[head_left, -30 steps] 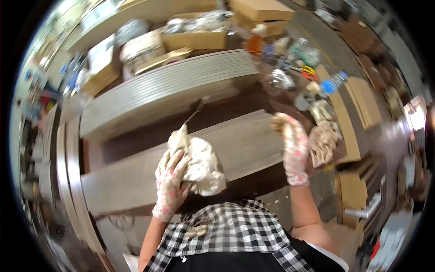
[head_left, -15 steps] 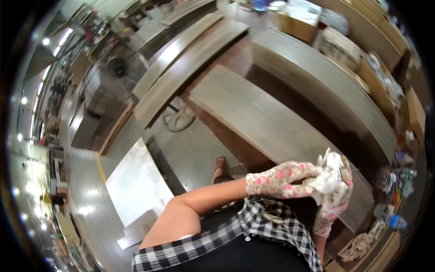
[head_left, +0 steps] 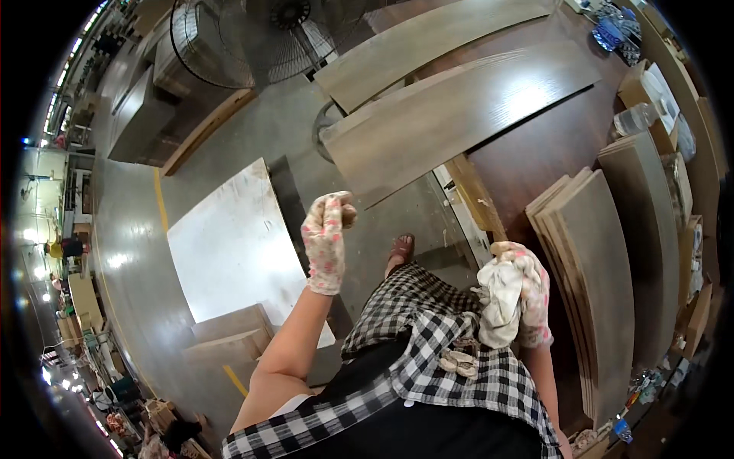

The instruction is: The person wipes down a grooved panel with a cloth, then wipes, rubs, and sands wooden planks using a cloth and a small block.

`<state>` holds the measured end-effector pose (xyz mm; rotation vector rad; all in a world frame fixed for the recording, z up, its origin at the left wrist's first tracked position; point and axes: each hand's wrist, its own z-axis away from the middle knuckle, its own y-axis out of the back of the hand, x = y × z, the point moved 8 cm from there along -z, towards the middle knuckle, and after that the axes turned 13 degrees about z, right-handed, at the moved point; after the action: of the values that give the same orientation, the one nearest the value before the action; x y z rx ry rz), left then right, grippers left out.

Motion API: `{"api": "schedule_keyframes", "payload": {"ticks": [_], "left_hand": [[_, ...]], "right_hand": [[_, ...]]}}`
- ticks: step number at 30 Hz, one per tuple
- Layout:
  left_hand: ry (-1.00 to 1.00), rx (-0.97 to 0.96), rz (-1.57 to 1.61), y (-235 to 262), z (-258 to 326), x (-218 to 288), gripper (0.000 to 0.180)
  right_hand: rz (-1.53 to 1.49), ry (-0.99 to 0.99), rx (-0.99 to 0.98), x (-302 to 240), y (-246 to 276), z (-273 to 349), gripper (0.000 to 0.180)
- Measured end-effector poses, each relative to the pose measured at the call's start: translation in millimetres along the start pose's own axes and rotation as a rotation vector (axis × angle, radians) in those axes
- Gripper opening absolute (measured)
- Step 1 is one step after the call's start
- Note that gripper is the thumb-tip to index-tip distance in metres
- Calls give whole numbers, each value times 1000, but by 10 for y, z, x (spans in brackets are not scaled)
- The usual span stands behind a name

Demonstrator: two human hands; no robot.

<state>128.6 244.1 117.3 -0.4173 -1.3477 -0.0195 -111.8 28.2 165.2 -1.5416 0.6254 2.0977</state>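
My left hand (head_left: 327, 243), in a white glove with pink flowers, is raised in front of me over the floor. Its fingers are curled in, and nothing shows in them. It is nearest to the left end of a long grey-brown board (head_left: 466, 115), without touching it. Low on the right, beside my checked apron (head_left: 451, 329), my right hand (head_left: 533, 294) wears a matching glove. It grips a crumpled white cloth (head_left: 501, 298) that hangs down against the apron.
Another long board (head_left: 428, 50) lies beyond the first, near a large fan (head_left: 290, 15). Stacked boards (head_left: 592, 291) stand at my right. A white panel (head_left: 237, 237) is at the left. Cardboard boxes (head_left: 650, 96) and plastic bottles (head_left: 608, 34) line the far right side.
My left hand has let go of the cloth and moved left, away from it. My right hand has come down toward my apron with the cloth. The view has turned.
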Motion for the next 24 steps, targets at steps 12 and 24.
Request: {"api": "schedule_keyframes", "payload": {"ticks": [12, 24], "left_hand": [[428, -80, 280, 47, 197, -706, 26], [697, -324, 196, -299, 669, -865, 23]], "right_hand": [[142, -183, -373, 299, -620, -538, 25], [-329, -365, -283, 515, -637, -796, 24]]}}
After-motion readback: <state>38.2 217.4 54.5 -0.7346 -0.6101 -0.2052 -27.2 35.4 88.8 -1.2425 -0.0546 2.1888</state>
